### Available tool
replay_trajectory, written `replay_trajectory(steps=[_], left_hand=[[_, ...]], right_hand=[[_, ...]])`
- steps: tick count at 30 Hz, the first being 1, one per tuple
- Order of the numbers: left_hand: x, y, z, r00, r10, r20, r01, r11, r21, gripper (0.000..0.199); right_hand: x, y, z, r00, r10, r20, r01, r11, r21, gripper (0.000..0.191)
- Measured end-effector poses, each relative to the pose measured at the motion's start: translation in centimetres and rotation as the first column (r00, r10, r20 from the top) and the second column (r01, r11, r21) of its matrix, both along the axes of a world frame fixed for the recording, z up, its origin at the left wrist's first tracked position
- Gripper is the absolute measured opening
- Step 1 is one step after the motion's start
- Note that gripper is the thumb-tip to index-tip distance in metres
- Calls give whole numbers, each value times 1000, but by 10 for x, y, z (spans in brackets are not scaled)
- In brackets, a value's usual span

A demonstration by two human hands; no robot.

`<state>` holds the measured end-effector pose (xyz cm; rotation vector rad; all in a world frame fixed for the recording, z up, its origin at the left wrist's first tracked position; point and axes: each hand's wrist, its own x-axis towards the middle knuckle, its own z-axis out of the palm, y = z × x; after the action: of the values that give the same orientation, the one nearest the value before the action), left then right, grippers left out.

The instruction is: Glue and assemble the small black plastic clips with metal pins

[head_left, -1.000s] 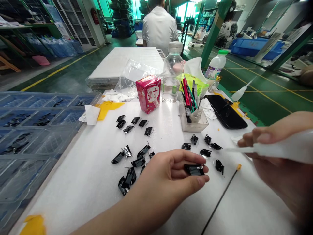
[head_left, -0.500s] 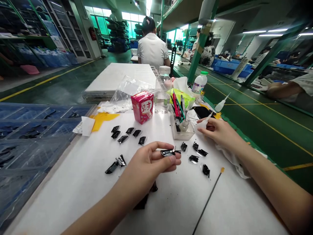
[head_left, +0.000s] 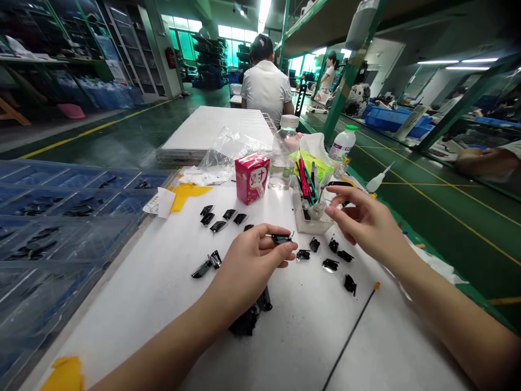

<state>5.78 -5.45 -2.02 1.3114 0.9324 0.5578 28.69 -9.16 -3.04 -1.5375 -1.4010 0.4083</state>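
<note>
Left hand (head_left: 248, 263): closed in a pinch on small black part (head_left: 281, 238), above white work table (head_left: 285, 336). Right hand (head_left: 366, 217): open, empty, at three o'clock. Loose black parts (head_left: 329, 264): four o'clock. Clear pen holder (head_left: 310, 224): two o'clock.

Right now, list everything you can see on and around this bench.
black plastic parts: over a dozen, black, scattered on the bench
bench top: one, white, under the parts
compartment tray: one, clear blue, left of the bench, holding black parts
carton: one, pink, at the bench's far side
water bottle: one, clear, behind the carton
clear holder: one, clear, full of red and black tools
yellow tape: one piece, yellow, far left of the bench
thin rod: one, black with yellow tip, on the bench
co-worker: one, white shirt, seated beyond the bench
left hand: one, pinching a small black part
right hand: one, open, fingers curved, beside the clear holder
</note>
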Motion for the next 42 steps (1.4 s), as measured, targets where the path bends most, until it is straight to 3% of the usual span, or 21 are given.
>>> replay_trajectory(steps=[3, 6, 10, 12, 17, 24, 32, 42], left_hand=[[1, -3, -2, 999, -40, -36, 41, 999, 11, 21], [2, -7, -3, 994, -80, -76, 82, 996, 28, 21], [1, -7, -4, 993, -79, -91, 83, 995, 46, 23], [0, -5, -4, 995, -62, -76, 66, 996, 58, 24], [-1, 0, -4, 998, -33, -60, 36, 998, 60, 25], [-3, -1, -2, 999, -40, -32, 42, 997, 62, 25], [-3, -2, -4, 999, -41, -19, 42, 998, 54, 23], [-1, 0, 5, 1000, -24, -19, 24, 1000, -6, 23]], right_hand=[[-6, 14, -5, 996, 43, -80, -43, 999, 8, 36], [0, 18, -3, 987, 23, -157, -5, 993, 114, 34], [8, 6, 5, 963, -57, -264, 164, 899, 406, 34], [6, -1, 5, 952, -48, -304, 187, 874, 449, 34], [-10, -10, -11, 939, 73, -335, 9, 972, 237, 31], [-22, -8, -20, 944, 97, -316, -71, 993, 93, 36], [-20, -9, -18, 951, 87, -298, -69, 995, 70, 40], [-17, -9, -17, 956, 77, -284, -56, 995, 84, 39]])
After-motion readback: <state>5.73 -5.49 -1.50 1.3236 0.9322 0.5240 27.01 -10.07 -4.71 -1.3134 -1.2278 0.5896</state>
